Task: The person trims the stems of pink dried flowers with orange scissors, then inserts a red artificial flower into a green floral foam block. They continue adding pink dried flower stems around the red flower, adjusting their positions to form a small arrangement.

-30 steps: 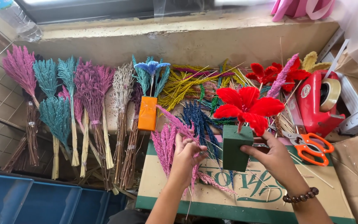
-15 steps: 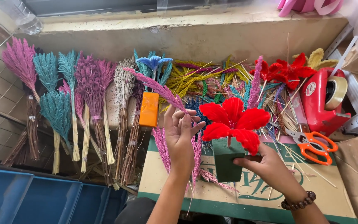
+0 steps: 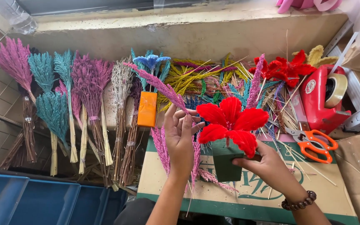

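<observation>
My right hand (image 3: 267, 166) grips a dark green foam block (image 3: 226, 160) with a large red artificial flower (image 3: 230, 123) stuck in its top. Just left of it, my left hand (image 3: 181, 141) is raised and pinches a long pink dried grass stem (image 3: 157, 85) that slants up to the left. More pink stems (image 3: 162, 146) lie on the cardboard box (image 3: 246, 196) under both hands.
Bundles of dyed dried grass in pink, teal and purple (image 3: 63, 96) lie at the left. An orange block holding blue flowers (image 3: 147, 109), yellow stems (image 3: 192, 77), red flowers (image 3: 282, 68), orange scissors (image 3: 315, 141) and a red tape dispenser (image 3: 321, 98) lie beyond.
My left hand has lifted a pink stem off the pile and raised it beside the red flower. The green block has shifted slightly right in my right hand.
</observation>
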